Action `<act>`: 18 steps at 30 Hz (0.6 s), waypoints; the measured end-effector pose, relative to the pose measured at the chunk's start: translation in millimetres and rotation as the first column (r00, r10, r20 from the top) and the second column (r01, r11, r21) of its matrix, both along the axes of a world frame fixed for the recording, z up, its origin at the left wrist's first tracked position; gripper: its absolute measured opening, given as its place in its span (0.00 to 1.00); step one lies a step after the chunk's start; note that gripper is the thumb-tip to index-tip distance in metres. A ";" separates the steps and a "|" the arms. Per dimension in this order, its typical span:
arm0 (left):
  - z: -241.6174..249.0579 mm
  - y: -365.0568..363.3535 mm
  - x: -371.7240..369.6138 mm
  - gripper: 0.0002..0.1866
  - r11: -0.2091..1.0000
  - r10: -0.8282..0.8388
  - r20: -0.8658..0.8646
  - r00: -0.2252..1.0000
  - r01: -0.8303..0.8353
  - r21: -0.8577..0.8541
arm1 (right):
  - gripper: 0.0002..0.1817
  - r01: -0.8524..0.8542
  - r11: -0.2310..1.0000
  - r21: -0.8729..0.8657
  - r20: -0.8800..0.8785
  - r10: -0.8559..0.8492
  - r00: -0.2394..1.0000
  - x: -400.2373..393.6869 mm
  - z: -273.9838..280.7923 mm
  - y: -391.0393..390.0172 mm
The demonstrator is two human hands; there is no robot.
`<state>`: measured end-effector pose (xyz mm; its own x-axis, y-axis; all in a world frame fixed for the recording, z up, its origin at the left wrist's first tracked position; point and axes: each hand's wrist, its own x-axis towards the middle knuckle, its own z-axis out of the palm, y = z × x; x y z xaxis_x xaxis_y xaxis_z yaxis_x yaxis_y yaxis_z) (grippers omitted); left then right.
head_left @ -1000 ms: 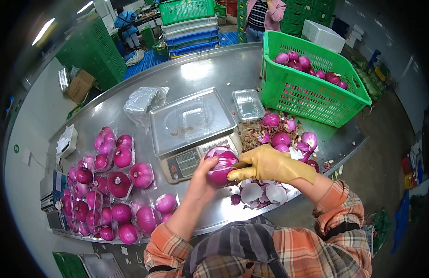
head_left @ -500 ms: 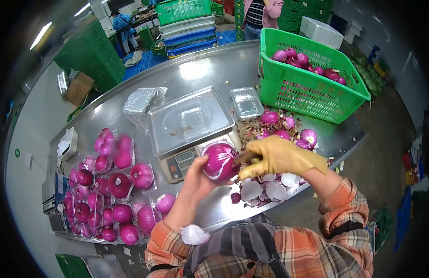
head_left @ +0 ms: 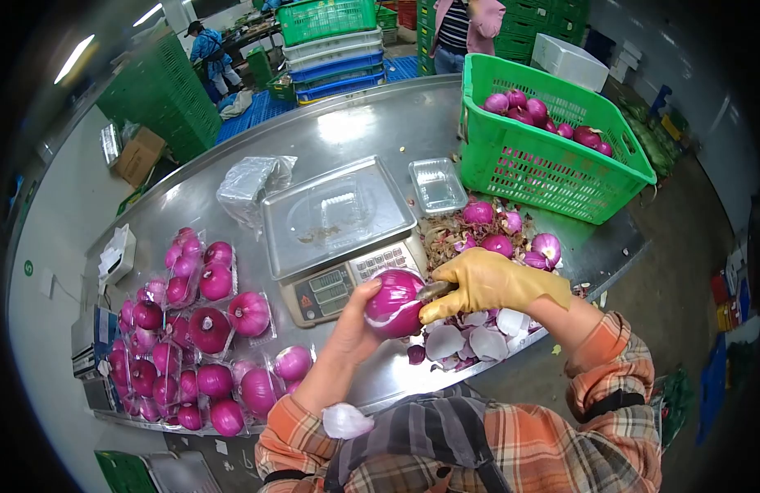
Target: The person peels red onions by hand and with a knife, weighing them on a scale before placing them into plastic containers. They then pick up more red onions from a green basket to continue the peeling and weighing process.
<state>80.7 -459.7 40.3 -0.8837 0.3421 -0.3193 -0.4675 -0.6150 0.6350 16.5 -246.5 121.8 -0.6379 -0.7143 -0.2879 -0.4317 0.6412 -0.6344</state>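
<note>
My bare left hand (head_left: 357, 322) is wrapped round a large red onion (head_left: 394, 302) in front of the scale, with pale streaks on its glossy skin. My right hand (head_left: 486, 286), in a yellow rubber glove, grips a small knife (head_left: 436, 291). The knife's short dark blade meets the onion's right side. Beneath the gloved hand lie loose onion peels (head_left: 488, 342). Just behind it, several red onions (head_left: 497, 245) rest among dry brown skins.
A digital scale (head_left: 340, 218) with a metal tray stands mid-table beside a clear plastic tray (head_left: 438, 185). Packed onions (head_left: 209, 329) crowd the left. A green crate (head_left: 552, 168) of onions is at back right. Plastic wrap (head_left: 252, 191) lies behind the scale. People stand in the background.
The onion has turned in my left hand and shifted slightly right. My gloved hand has closed more tightly around the knife, its blade still against the onion.
</note>
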 end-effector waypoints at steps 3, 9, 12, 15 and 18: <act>5.3 2.8 -2.2 0.26 1.000 0.006 0.021 1.000 -0.006 0.007 | 0.32 0.026 0.999 -0.031 -0.168 -0.031 0.985 5.0 -4.5 -2.8; 7.4 17.7 -1.2 0.22 0.994 0.092 0.106 0.990 -0.085 -0.068 | 0.36 -0.141 0.957 0.253 -0.446 0.244 0.861 17.7 -5.4 -4.6; 9.8 26.6 9.4 0.21 0.989 0.110 0.121 0.987 -0.096 -0.116 | 0.35 -0.175 0.938 0.300 -0.430 0.297 0.853 32.3 -7.7 0.6; -9.6 31.3 11.6 0.21 0.980 0.147 0.084 0.986 -0.134 -0.145 | 0.34 -0.204 0.901 0.382 -0.288 0.326 0.900 41.7 -5.0 -0.6; -8.6 36.9 3.7 0.25 0.952 0.281 0.218 0.934 -0.244 -0.182 | 0.34 -0.359 0.799 0.482 -0.067 0.442 0.894 73.8 7.5 -14.7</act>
